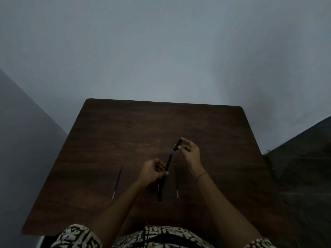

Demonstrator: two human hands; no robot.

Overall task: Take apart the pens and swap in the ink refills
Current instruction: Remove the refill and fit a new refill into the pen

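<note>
On my feed the wearer has short sleeves in a cream fabric covered with bold black squiggles. The left sleeve (77,237) and right sleeve (259,243) both leave the forearms bare. The same print runs across the garment front (166,233), where a thin dark cord (144,237) hangs near the middle. A slim beaded bracelet (202,175) circles the wrist behind the right hand (189,151).

A dark wooden table (125,133) stands before a pale grey wall (161,51), dark floor (304,158) at right.
</note>
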